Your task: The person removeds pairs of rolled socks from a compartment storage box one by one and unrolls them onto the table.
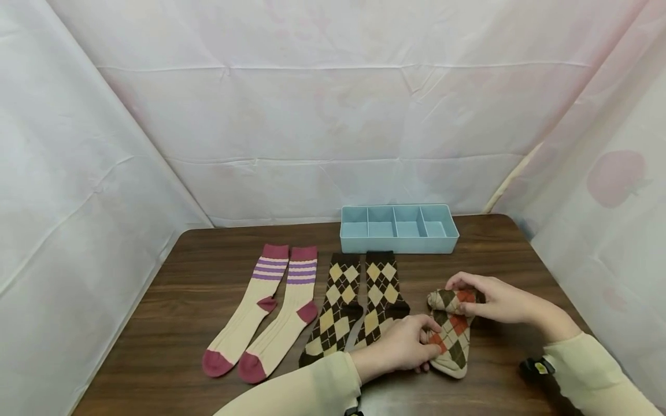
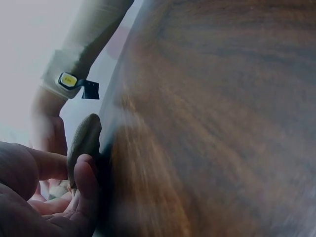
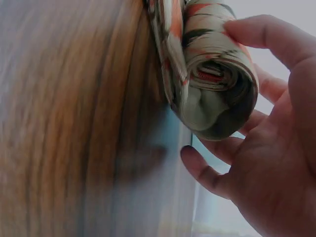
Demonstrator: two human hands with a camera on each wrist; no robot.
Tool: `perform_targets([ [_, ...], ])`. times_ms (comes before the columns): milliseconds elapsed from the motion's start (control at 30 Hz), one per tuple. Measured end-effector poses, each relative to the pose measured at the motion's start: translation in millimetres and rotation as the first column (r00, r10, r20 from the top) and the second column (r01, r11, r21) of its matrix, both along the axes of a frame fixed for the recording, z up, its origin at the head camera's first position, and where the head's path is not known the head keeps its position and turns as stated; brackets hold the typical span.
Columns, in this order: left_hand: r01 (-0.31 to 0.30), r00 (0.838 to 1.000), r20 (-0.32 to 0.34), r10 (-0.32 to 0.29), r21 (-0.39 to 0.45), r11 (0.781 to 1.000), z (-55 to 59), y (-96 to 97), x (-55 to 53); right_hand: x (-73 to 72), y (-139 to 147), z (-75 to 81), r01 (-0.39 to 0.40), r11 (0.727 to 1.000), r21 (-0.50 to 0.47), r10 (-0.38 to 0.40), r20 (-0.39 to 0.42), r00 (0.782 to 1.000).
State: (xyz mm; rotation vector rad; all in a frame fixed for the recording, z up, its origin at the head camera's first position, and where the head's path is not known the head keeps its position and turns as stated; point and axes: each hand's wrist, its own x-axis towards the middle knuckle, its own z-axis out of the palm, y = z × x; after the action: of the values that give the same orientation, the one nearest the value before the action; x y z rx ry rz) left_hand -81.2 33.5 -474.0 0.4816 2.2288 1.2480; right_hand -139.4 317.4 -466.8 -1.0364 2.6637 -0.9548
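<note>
On the right part of the table lies a beige argyle sock bundle [image 1: 452, 338] with orange and green diamonds, its far end rolled up. My right hand [image 1: 496, 299] holds that roll, thumb on the near side and fingers over the far side. The right wrist view shows the roll's spiral end [image 3: 212, 76] close up, a flat layer running on from it. My left hand [image 1: 403, 345] pinches the bundle's left edge near its flat end. In the left wrist view, a greenish edge of the sock [image 2: 85, 138] stands up between thumb and fingers.
Left of the bundle lie two brown argyle socks [image 1: 343, 294], partly covered by my left hand and sleeve. Farther left are two cream socks [image 1: 283, 329] with maroon toes and purple stripes. A light blue box [image 1: 400, 245] with several compartments stands at the table's [image 1: 171, 323] back edge.
</note>
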Motion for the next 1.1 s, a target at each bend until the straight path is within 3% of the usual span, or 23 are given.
perform_targets([
  [200,-0.024,1.000,0.009,0.024,-0.002,1.000,-0.3,2.4,3.6,-3.3,3.9,-11.1,0.100,0.995,-0.004,-0.099,-0.157,0.983],
  [333,-0.009,1.000,0.001,0.009,-0.025,1.000,0.6,4.3,4.2,-5.2,5.8,-13.1,0.069,0.997,-0.042,-0.078,-0.240,0.968],
  [467,0.038,0.998,-0.052,-0.042,-0.067,0.997,2.1,6.0,3.7,-6.5,6.8,-12.7,-0.018,0.997,-0.074,-0.001,-0.242,0.970],
  [600,0.073,0.986,-0.142,-0.087,-0.102,0.992,0.8,4.8,-0.2,-4.7,8.6,-12.8,-0.024,0.997,-0.077,0.009,-0.187,0.982],
  [667,0.087,0.970,-0.215,-0.114,-0.131,0.988,-1.0,3.0,-3.4,-4.8,9.3,-13.8,-0.005,0.997,-0.073,-0.007,-0.161,0.987],
  [800,0.117,0.913,-0.363,-0.188,-0.208,0.971,-4.1,0.5,-9.2,-8.6,10.4,-15.3,0.027,0.997,-0.074,-0.036,-0.115,0.993],
  [867,0.129,0.887,-0.405,-0.222,-0.244,0.961,-4.9,0.6,-11.0,-11.3,11.4,-15.3,0.040,0.996,-0.082,-0.047,-0.079,0.996],
  [1000,0.151,0.872,-0.418,-0.255,-0.265,0.952,-5.1,2.0,-11.9,-16.6,14.7,-14.5,0.096,0.993,-0.065,-0.097,-0.005,0.995],
  [1100,0.159,0.867,-0.422,-0.264,-0.268,0.950,-5.3,3.8,-11.4,-20.7,17.4,-15.1,0.147,0.988,-0.045,-0.147,-0.001,0.989],
])
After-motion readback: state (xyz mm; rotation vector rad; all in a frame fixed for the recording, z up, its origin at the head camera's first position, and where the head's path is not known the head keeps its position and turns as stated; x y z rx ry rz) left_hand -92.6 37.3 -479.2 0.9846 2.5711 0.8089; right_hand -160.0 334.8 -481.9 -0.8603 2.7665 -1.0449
